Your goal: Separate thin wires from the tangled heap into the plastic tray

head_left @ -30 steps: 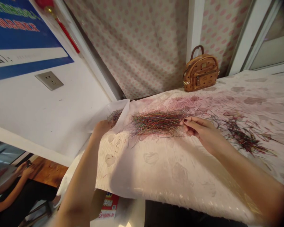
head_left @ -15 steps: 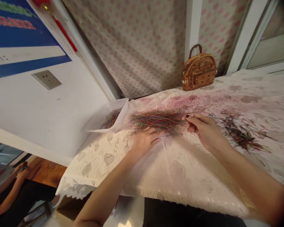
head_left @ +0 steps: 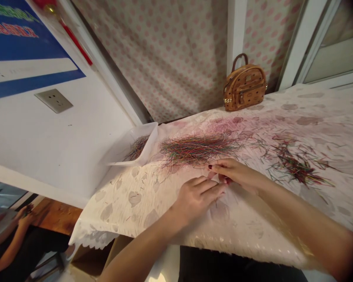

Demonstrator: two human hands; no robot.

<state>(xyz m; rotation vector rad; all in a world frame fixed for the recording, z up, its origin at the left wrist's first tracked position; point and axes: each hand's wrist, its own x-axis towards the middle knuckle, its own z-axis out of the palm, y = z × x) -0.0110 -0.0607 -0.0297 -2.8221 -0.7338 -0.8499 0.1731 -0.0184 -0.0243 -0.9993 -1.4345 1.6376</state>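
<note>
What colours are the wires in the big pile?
Red, green, yellow wires, clearest in the head view.

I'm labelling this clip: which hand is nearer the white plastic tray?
Left. The left hand lies over the patterned cloth, below and to the right of the white plastic tray. The right hand is farther right, beyond the left hand.

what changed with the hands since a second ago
The left hand let go of the raised white lace-edged tablecloth, which now lies flat, and moved right toward the right hand, which drew back from the multicoloured wire pile. The pile and white plastic tray stayed put.
</note>
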